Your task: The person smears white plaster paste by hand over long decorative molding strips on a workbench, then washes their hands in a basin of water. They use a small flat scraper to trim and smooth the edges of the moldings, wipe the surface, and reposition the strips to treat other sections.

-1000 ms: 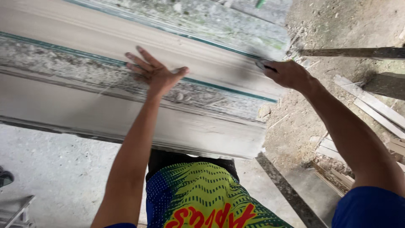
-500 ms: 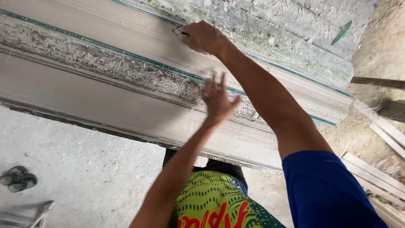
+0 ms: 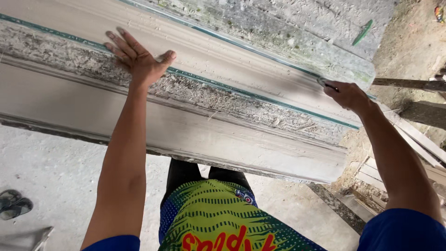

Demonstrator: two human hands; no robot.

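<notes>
I judge I'm mid-pass smoothing the long moulded cornice slab (image 3: 195, 125) across my front: left hand (image 3: 139, 58) spread flat on it, right hand (image 3: 346, 94) pinching a small tool (image 3: 324, 83) at its far end; next needs steady pressure.

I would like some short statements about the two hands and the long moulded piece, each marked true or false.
1. The left hand lies flat with fingers spread on the long moulded piece. True.
2. The right hand rests on the floor. False: it is at the far end of the piece, gripping a small dark tool.
3. A thin green line runs along the piece. True.
4. A pair of sandals lies on the piece. False: they lie on the concrete floor, lower left.
5. Both hands touch each other. False: they are far apart.
</notes>
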